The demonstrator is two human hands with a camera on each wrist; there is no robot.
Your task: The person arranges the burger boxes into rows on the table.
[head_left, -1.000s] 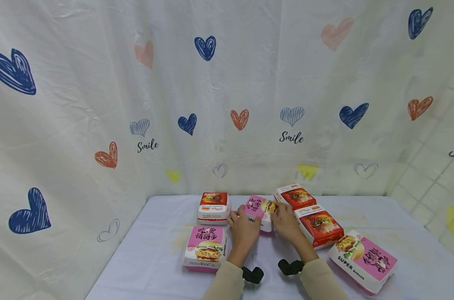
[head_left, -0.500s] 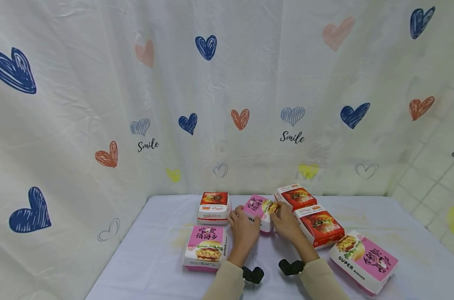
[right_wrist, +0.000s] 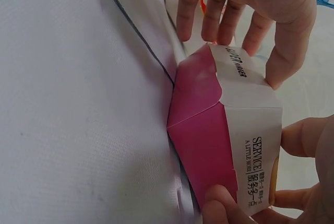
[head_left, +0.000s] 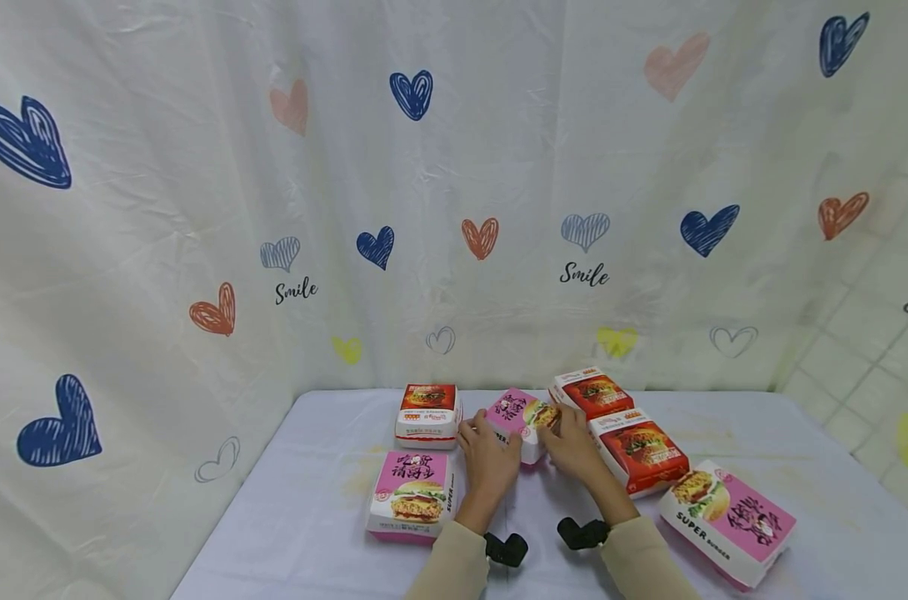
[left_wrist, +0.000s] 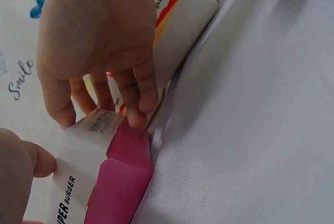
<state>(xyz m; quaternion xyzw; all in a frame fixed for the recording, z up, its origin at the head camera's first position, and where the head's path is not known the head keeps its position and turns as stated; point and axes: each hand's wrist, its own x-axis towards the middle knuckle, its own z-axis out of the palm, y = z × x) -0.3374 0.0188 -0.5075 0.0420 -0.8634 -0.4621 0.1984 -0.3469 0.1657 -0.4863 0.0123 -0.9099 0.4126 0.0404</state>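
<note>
A pink and white burger box (head_left: 510,408) stands mid-table with a hand at each end. My left hand (head_left: 490,465) grips its left side, thumb on the near face. At the right end, my right hand (head_left: 576,450) holds the box between thumb and fingers. In the left wrist view the magenta lower part of the burger box (left_wrist: 122,190) faces the camera, with the right hand (left_wrist: 99,36) above and the left hand (left_wrist: 15,174) at the edge. The right wrist view shows the burger box (right_wrist: 250,145) closed, with "SERVICE" printed on one white face.
To the left, a red burger box (head_left: 427,417) stands behind a pink burger box (head_left: 411,497). On the right are a rear red burger box (head_left: 592,393), a nearer red burger box (head_left: 639,448) and another pink burger box (head_left: 727,522). A heart-printed curtain (head_left: 499,167) hangs behind the table.
The burger box between the hands has shifted very slightly to the right. Both hands stay on it, and the other boxes have not moved.
</note>
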